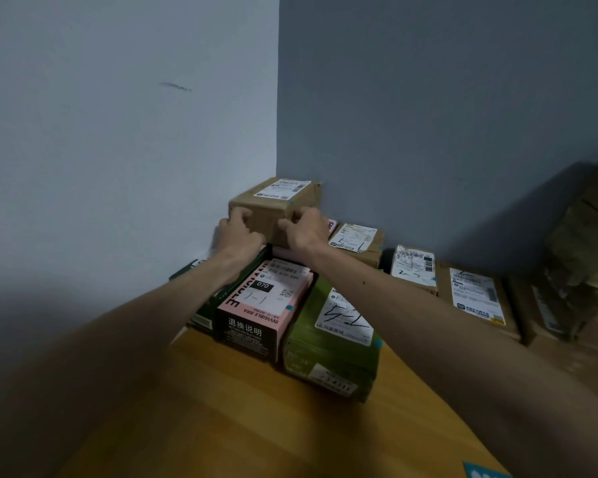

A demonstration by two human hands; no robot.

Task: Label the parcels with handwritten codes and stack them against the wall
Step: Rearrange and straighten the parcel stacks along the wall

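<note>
Two grey walls [428, 98] meet in a corner above a wooden table [256, 426]. Both hands hold one brown box [273, 201] there, the left hand [237, 229] and right hand [304, 229] curled over its near edge. It is plain cardboard with a white printed label on top and sits on other parcels. Below the hands lie one pink box [266, 298] and one green box [332, 343]. Right of the right hand, three labelled brown parcels [413, 267] line the wall.

The light is dim and bluish around me, the left wall [118, 132] paler than the right wall [446, 98], a heavy shadow [532, 219] darkening the frame's right, my forearms [135, 339] smeared and stretched toward the lower corners, while the brown parcel [270, 201] mid-frame reads fairly sharp.
</note>
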